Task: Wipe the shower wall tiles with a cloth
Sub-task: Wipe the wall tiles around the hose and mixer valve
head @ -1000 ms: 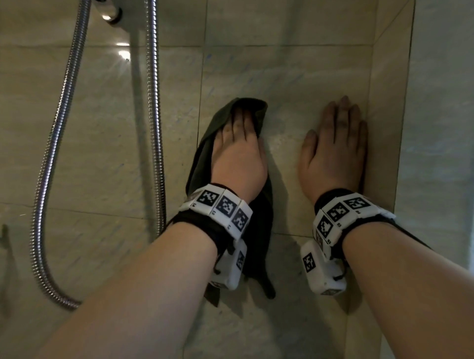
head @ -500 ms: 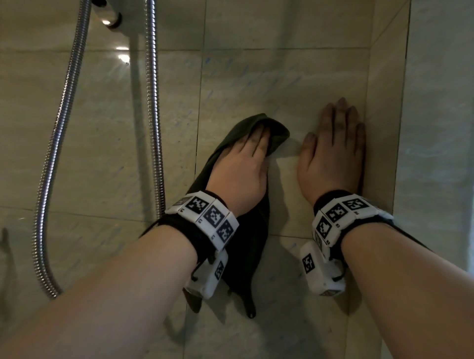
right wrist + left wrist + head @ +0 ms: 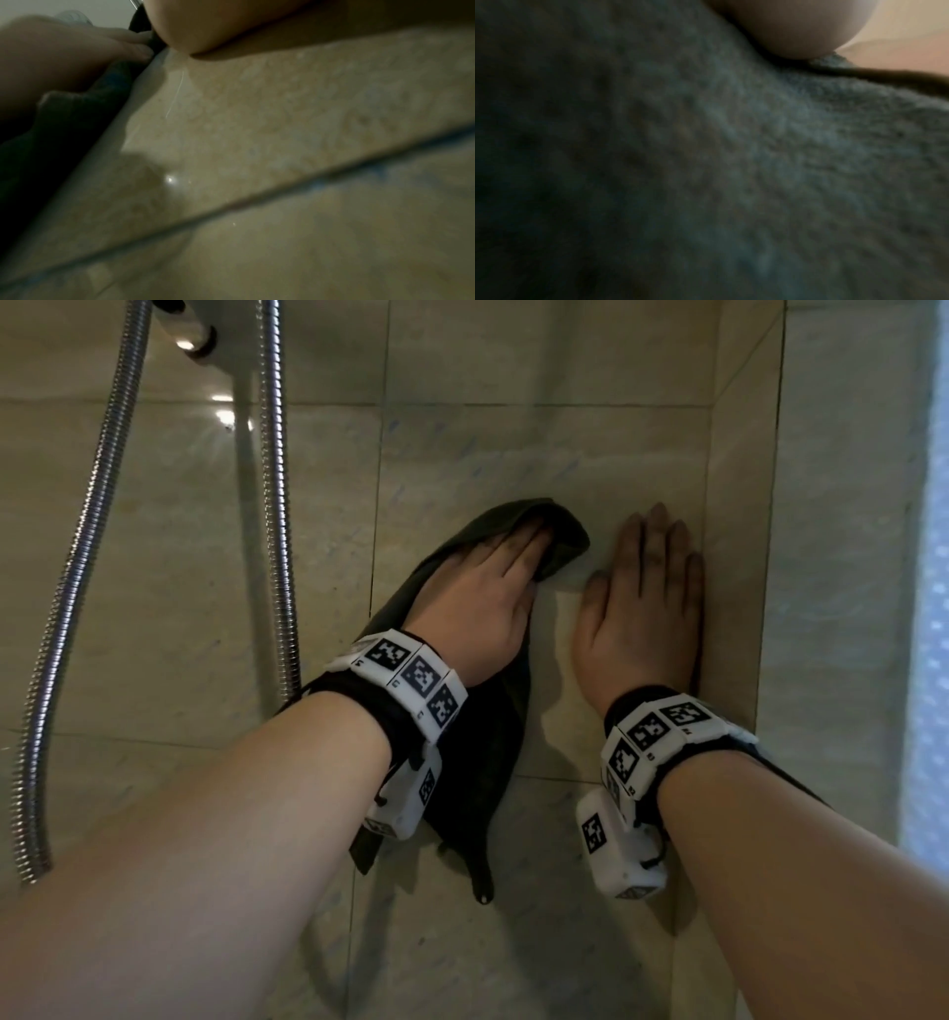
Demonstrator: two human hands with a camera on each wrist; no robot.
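A: Head view. Background: glossy beige marble-effect wall tiles with thin dark grout lines, meeting a side wall at a corner on the right. A ribbed, flexible chrome shower hose hangs at left. What do the hands do?

B: The left hand presses a dark olive terry cloth flat against the tile, fingers straight and close together; the cloth's lower half hangs loose. The right hand, fingers straight and together, lies bare on the tile just beside the corner.

A: Left wrist view?

B: The cloth fills it, its nubbly looped weave soft and blurred. Fingers are not shown here.

A: Right wrist view?

B: Smooth, reflective tile with a grout line; the left hand's fingers rest on the cloth.

A: Risks?

B: Judged only: with a flat palm and no grip, the cloth may slide out or bunch on the slick glaze, and the bracing hand may slip if the tile is wet. The dangling tail could smear rather than wipe.
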